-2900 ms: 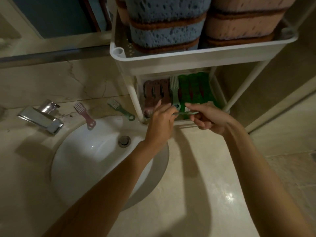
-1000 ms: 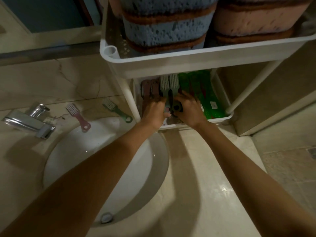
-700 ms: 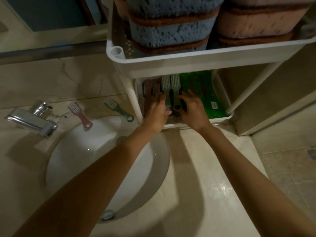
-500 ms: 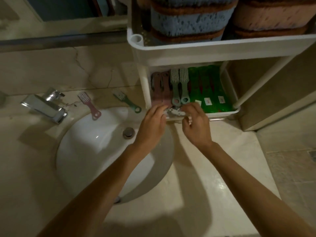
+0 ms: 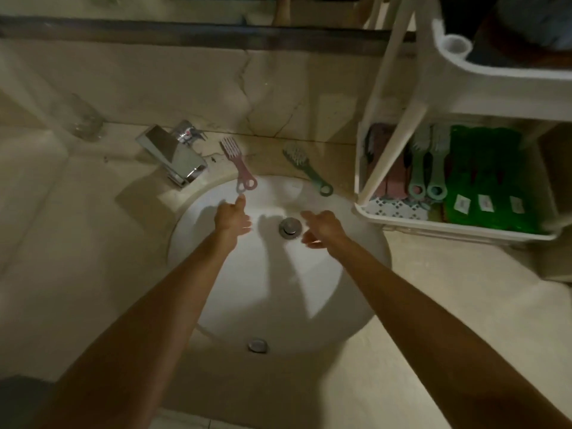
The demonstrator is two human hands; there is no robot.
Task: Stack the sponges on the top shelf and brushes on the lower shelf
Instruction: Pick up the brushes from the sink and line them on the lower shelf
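Note:
A pink brush [image 5: 238,164] and a green brush [image 5: 306,168] lie on the counter at the back rim of the sink [image 5: 356,292]. My left hand [image 5: 232,218] reaches over the basin, a fingertip just below the pink brush's ring handle, holding nothing. My right hand [image 5: 322,229] hovers empty with relaxed fingers below the green brush. The white rack's lower shelf [image 5: 448,229] holds pink, pale green and bright green brushes. The top shelf [image 5: 501,88] shows only a corner, its sponges mostly out of view.
A chrome faucet [image 5: 173,153] stands left of the pink brush, and a clear glass [image 5: 82,120] sits further left by the wall. The drain plug [image 5: 290,227] lies between my hands. The rack's slanted white post [image 5: 393,144] stands at the sink's right.
Both hands left the lower shelf and moved left over the sink toward the two loose brushes. The view swung left, so the rack now sits at the right edge.

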